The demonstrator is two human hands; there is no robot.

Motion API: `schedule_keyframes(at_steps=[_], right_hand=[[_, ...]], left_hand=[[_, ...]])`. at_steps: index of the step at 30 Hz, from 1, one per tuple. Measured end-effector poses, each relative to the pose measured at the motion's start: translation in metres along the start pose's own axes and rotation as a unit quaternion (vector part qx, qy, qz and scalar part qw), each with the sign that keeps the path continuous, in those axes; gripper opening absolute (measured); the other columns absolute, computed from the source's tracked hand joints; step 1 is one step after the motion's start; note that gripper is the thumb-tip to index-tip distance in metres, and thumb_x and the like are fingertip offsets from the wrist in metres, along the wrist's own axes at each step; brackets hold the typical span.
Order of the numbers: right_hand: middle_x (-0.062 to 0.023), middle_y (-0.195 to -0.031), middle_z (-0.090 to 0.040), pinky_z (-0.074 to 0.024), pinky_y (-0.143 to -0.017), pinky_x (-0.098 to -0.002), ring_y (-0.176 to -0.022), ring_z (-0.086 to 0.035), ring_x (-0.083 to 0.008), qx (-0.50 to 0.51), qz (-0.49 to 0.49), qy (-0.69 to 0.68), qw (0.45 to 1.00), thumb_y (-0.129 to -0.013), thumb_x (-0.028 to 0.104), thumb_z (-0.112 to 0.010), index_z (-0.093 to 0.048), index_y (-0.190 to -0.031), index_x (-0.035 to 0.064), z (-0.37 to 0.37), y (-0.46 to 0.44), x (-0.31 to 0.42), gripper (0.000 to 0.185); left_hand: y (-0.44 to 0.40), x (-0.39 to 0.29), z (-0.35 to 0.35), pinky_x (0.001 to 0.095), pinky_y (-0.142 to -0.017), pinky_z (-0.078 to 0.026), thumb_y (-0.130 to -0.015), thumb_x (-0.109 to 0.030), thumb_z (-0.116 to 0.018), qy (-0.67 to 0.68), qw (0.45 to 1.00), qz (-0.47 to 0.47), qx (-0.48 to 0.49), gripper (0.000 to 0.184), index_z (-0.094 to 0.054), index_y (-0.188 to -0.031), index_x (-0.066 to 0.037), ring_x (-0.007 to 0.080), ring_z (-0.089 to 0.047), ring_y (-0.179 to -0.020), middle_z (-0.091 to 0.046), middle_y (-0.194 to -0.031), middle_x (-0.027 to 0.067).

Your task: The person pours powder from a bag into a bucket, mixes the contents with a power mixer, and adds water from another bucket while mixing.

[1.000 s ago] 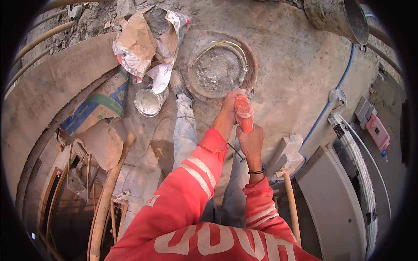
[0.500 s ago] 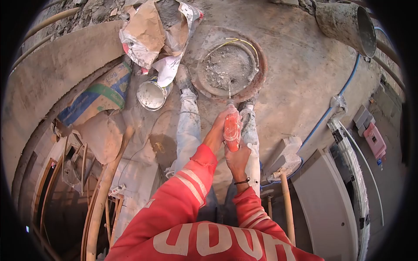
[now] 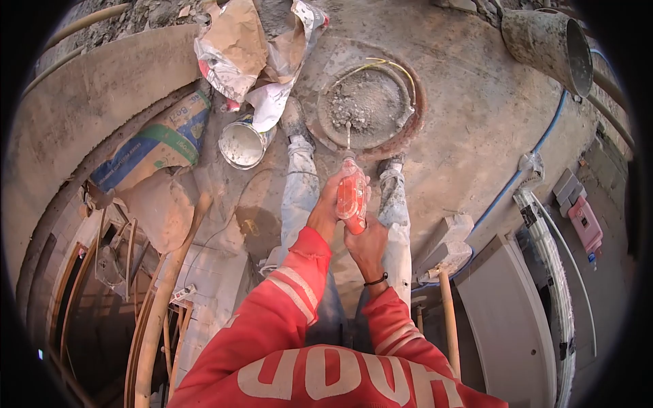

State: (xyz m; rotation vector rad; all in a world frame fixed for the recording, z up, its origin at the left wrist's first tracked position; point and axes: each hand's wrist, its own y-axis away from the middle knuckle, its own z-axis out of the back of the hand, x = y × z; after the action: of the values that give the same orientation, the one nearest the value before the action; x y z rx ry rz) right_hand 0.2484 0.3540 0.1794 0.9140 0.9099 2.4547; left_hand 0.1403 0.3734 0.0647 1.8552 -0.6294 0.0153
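A red, dust-covered power drill [image 3: 352, 197] is held in both hands. My left hand [image 3: 328, 207] grips the left side of its body, fingers wrapped round. Lower down, my right hand [image 3: 368, 246] is closed on the rear handle end. From the drill's front a thin metal rod [image 3: 349, 138] reaches into a round bucket [image 3: 326, 130], where its far end is sunk in the grey, lumpy mortar [image 3: 364, 102]. A yellow handle [image 3: 388, 62] lies along the bucket's far rim. My feet stand on the near side of the bucket.
Torn paper bags [image 3: 235, 54] and a white-crusted pail [image 3: 243, 144] are at the left. Beside them lies a blue-and-green cement bag [image 3: 156, 139]. A large dirty bucket [image 3: 547, 51] rests on its side at far right, near a blue hose [image 3: 511, 178]. A cable trails left of my legs.
The drill and its rod have shifted left relative to the bucket, and the rod enters the mortar farther left. Both hands keep their hold. The whole view has moved slightly.
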Motion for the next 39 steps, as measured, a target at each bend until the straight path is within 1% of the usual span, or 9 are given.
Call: schedule_keyframes(at_steps=[1, 7, 10, 13, 14, 17, 31, 38, 39], right_hand=[[-0.0225, -0.075, -0.066, -0.0511, -0.064, -0.0490, -0.074, -0.067, -0.0454, -0.001, -0.008, -0.004, 1.000, -0.077, 0.026, -0.081, -0.061, -0.076, 0.0011, 0.000, 0.001, 0.003, 0.032], [-0.0241, -0.075, -0.068, -0.0529, -0.064, -0.0467, -0.074, -0.069, -0.0442, 0.000, -0.006, 0.018, 1.000, -0.075, 0.021, -0.080, -0.067, -0.085, -0.0008, 0.002, -0.013, 0.015, 0.027], [-0.0243, -0.076, -0.069, -0.0540, -0.066, -0.0460, -0.076, -0.070, -0.0439, -0.001, -0.010, 0.019, 1.000, -0.075, 0.019, -0.078, -0.068, -0.088, -0.0010, 0.002, -0.021, 0.019, 0.026], [-0.0241, -0.079, -0.071, -0.0549, -0.069, -0.0452, -0.078, -0.071, -0.0437, -0.008, -0.010, 0.004, 1.000, -0.075, 0.017, -0.077, -0.071, -0.093, -0.0005, 0.002, -0.033, 0.023, 0.026], [-0.0241, -0.080, -0.071, -0.0552, -0.069, -0.0450, -0.078, -0.071, -0.0436, -0.008, -0.015, 0.001, 1.000, -0.075, 0.016, -0.076, -0.072, -0.095, -0.0003, 0.003, -0.031, 0.023, 0.027], [-0.0261, -0.078, -0.069, -0.0538, -0.068, -0.0498, -0.078, -0.069, -0.0467, -0.028, -0.007, -0.027, 0.999, -0.075, 0.020, -0.077, -0.068, -0.085, 0.0004, 0.009, -0.039, 0.029, 0.024], [-0.0266, -0.081, -0.071, -0.0538, -0.074, -0.0483, -0.079, -0.070, -0.0457, -0.021, -0.066, -0.051, 0.996, -0.074, 0.019, -0.072, -0.072, -0.093, -0.0015, 0.045, -0.072, 0.042, 0.028], [-0.0273, -0.079, -0.071, -0.0540, -0.074, -0.0476, -0.079, -0.071, -0.0450, -0.028, -0.068, -0.052, 0.996, -0.074, 0.017, -0.072, -0.072, -0.092, -0.0044, 0.054, -0.077, 0.030, 0.028], [-0.0240, -0.076, -0.071, -0.0531, -0.072, -0.0452, -0.074, -0.069, -0.0369, -0.036, -0.062, -0.051, 0.996, -0.074, 0.017, -0.072, -0.071, -0.090, -0.0049, 0.054, -0.081, 0.029, 0.027]], left_hand=[[0.000, -0.001, 0.000, 0.0444, -0.062, -0.060, -0.092, -0.032, -0.070, 0.012, 1.000, 0.000, -0.026, 0.031, -0.060, -0.108, -0.007, 0.0329, -0.069, -0.074, -0.066, -0.096, 0.0150], [0.010, -0.017, -0.017, 0.0443, -0.063, -0.060, -0.091, -0.031, -0.070, -0.045, 0.998, -0.033, 0.039, 0.032, -0.060, -0.108, -0.006, 0.0323, -0.068, -0.073, -0.066, -0.096, 0.0161], [-0.004, -0.022, -0.020, 0.0444, -0.063, -0.060, -0.091, -0.031, -0.070, -0.001, 1.000, -0.015, 0.001, 0.032, -0.061, -0.107, -0.005, 0.0323, -0.067, -0.071, -0.066, -0.094, 0.0164], [-0.014, -0.032, -0.022, 0.0451, -0.068, -0.061, -0.089, -0.030, -0.072, -0.017, 0.997, -0.010, 0.078, 0.029, -0.059, -0.101, -0.007, 0.0309, -0.068, -0.075, -0.066, -0.097, 0.0153], [-0.015, -0.030, -0.021, 0.0451, -0.068, -0.061, -0.089, -0.030, -0.072, -0.024, 0.998, -0.015, 0.064, 0.028, -0.059, -0.100, -0.007, 0.0306, -0.067, -0.075, -0.066, -0.095, 0.0149], [-0.009, -0.039, -0.052, 0.0451, -0.068, -0.060, -0.089, -0.029, -0.072, -0.048, 0.998, -0.028, 0.029, 0.026, -0.059, -0.097, -0.008, 0.0295, -0.066, -0.073, -0.066, -0.089, 0.0137], [-0.037, -0.031, -0.105, 0.0456, -0.055, -0.057, -0.088, -0.027, -0.072, -0.048, 0.999, -0.024, -0.007, 0.021, -0.058, -0.087, -0.010, 0.0284, -0.062, -0.057, -0.063, -0.073, 0.0115], [-0.056, -0.022, -0.105, 0.0449, -0.058, -0.058, -0.086, -0.030, -0.074, -0.096, 0.995, -0.009, 0.014, 0.023, -0.060, -0.089, -0.012, 0.0294, -0.064, -0.063, -0.064, -0.079, 0.0120], [-0.061, -0.021, -0.109, 0.0450, -0.058, -0.058, -0.086, -0.030, -0.074, -0.097, 0.995, -0.010, 0.009, 0.023, -0.060, -0.088, -0.012, 0.0292, -0.064, -0.063, -0.064, -0.079, 0.0116]])
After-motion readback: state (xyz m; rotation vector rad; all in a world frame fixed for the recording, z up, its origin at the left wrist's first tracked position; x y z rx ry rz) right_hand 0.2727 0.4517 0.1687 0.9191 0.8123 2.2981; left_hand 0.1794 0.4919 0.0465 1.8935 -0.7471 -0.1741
